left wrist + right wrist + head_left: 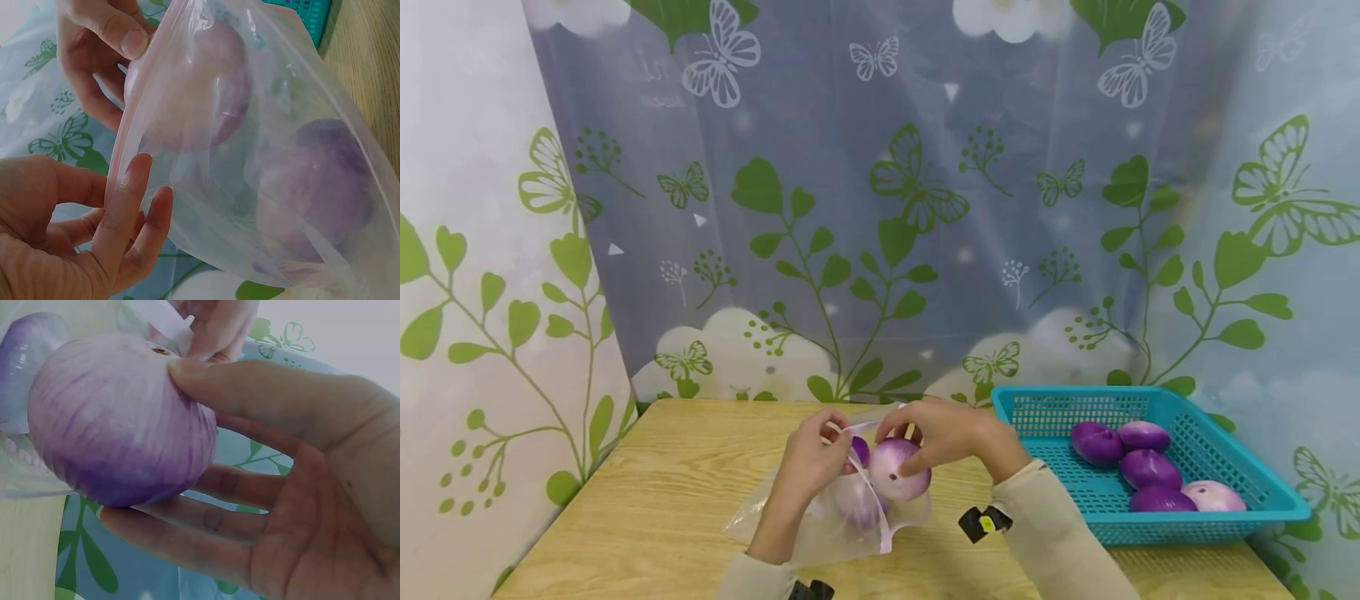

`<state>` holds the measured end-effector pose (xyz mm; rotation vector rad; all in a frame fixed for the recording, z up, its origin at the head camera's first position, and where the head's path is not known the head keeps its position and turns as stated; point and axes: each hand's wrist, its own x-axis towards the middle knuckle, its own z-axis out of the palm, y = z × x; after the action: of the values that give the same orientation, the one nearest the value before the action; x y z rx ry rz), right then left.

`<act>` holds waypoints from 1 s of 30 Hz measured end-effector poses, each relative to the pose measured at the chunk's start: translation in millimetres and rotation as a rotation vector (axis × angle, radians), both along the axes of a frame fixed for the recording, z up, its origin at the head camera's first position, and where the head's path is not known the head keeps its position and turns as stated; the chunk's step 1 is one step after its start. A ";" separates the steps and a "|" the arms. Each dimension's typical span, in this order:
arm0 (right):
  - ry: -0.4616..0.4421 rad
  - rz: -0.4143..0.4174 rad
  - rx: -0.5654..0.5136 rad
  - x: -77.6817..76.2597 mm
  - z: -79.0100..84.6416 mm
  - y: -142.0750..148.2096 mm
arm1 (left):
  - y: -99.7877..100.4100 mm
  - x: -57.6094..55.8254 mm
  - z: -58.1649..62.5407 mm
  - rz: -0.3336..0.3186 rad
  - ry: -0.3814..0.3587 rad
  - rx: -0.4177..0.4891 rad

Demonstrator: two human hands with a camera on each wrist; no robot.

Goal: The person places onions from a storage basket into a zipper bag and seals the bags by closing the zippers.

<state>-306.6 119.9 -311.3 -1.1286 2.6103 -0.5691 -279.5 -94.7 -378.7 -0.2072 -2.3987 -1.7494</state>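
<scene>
A purple and white onion [895, 472] is at the open mouth of a clear bag [823, 533], gripped by the right hand [943, 432]. The left hand [812, 452] pinches the bag's edge. More onions [860, 451] are inside, and others lie in a blue basket [1273, 492].

Setting: booth-like, apparently indoors; butterfly-printed sheets [842, 208] on three sides of wood-grain table [647, 492]; room type undetermined

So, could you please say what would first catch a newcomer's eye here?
Probably the purple-and-white onion that the right hand holds at the mouth of a clear bag, whose edge the left hand grips. Next might come the turquoise basket of onions to the right and the butterfly-patterned backdrop behind.
</scene>
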 end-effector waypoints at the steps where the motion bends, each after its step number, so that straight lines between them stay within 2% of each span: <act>1: 0.001 -0.006 0.003 0.3 -0.8 -1.1 | 0.0 0.0 0.0 0.001 -0.001 0.001; 8: 0.028 -0.027 0.020 1.9 -4.8 -8.8 | 0.3 -1.2 1.3 0.019 -0.009 0.008; 23: 0.143 0.037 0.029 1.9 -19.4 -21.1 | 0.3 2.5 4.0 0.021 0.032 0.046; 30: 0.072 0.046 0.012 1.7 -23.4 -23.3 | 0.0 1.9 4.3 0.030 0.033 0.036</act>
<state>-304.9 96.6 -334.7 -1.2244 2.6363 -0.5111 -277.6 -94.6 -374.4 -0.1927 -2.3333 -1.7599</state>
